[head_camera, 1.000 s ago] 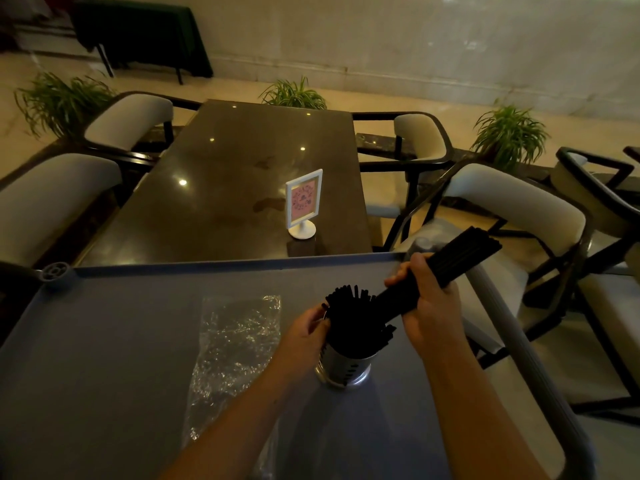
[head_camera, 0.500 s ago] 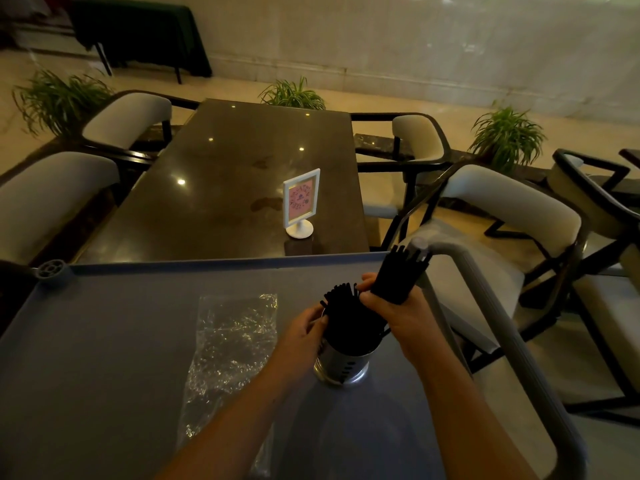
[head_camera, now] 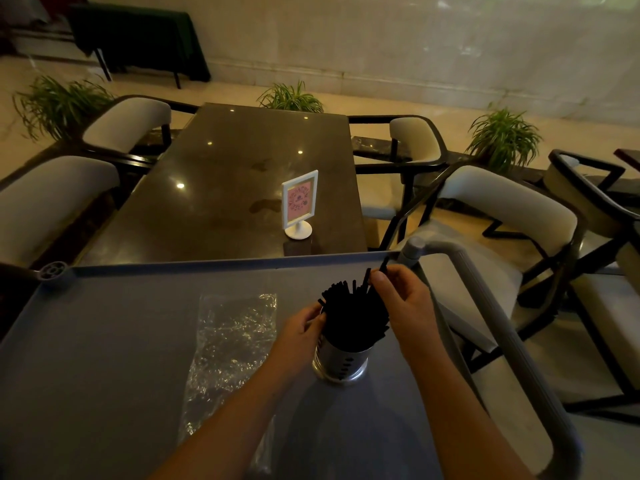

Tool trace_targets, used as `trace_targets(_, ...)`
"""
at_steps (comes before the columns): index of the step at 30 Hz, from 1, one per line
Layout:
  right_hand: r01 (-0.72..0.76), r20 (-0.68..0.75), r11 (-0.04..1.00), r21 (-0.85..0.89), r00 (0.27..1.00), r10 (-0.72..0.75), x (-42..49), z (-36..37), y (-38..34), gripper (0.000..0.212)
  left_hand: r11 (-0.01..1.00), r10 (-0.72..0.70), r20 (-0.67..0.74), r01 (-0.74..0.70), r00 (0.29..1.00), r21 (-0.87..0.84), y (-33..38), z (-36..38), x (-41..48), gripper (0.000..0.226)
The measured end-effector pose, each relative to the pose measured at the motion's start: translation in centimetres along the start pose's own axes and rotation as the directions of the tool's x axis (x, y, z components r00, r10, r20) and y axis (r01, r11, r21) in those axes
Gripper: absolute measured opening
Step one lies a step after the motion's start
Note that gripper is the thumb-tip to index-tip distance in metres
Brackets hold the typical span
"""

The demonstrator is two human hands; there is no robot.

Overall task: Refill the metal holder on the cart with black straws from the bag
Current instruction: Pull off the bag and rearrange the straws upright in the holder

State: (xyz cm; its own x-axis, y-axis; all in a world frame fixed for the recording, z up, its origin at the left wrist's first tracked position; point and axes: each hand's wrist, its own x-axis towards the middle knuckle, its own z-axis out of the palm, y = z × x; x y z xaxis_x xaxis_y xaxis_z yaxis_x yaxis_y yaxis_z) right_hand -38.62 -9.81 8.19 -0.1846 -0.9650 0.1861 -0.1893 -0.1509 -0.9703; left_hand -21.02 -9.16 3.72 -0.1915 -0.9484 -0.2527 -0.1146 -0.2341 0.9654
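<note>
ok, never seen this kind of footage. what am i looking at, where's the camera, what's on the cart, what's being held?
No robot here: a person's two bare hands, filmed by a wide-angle camera on their head, looking forward and down. On the grey cart stand a metal holder packed with black straws and, to its left, a flattened clear bag. The left hand steadies the holder at its rim. The right hand pinches one straw, apparently tucking it in. Behind the cart is a dining table with a small sign.

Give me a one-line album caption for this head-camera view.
Two bare hands, left hand and right hand, settle black straws into a metal holder on a grey cart.
</note>
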Motion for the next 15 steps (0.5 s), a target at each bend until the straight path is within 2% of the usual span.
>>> trace_targets(3,0.061,-0.033,0.996,-0.066,0.997,-0.063,0.7,0.3,-0.7,0.022,1.000,-0.002,-0.001,0.002,1.000,0.001,0.1,0.0,-0.1,0.029)
trace_targets(5,0.102,0.001,0.971,-0.218,0.995,-0.105,1.5,0.5,-1.1,0.032,1.000,-0.008,-0.002,0.008,1.000,-0.005,0.2,0.0,-0.2,0.031)
trace_targets(7,0.178,0.057,0.882,-0.436,0.984,-0.171,2.0,0.6,-1.2,0.036,1.000,-0.012,0.002,0.012,1.000,-0.006,0.2,0.0,-0.2,0.030)
trace_targets(9,0.252,0.124,0.778,-0.576,0.967,-0.222,2.1,0.6,-1.0,0.034,1.000,-0.014,0.002,0.014,1.000,-0.001,0.1,0.0,-0.3,0.029)
trace_targets(12,0.293,0.240,0.708,-0.643,0.954,-0.177,1.2,0.6,-0.6,0.033,1.000,-0.007,0.018,0.007,1.000,-0.007,0.0,-0.1,-0.3,0.026)
trace_targets(15,0.244,0.303,0.680,-0.691,0.952,-0.034,0.4,0.9,0.0,0.036,1.000,0.003,0.022,-0.003,1.000,0.010,0.1,-0.1,-0.3,0.027)
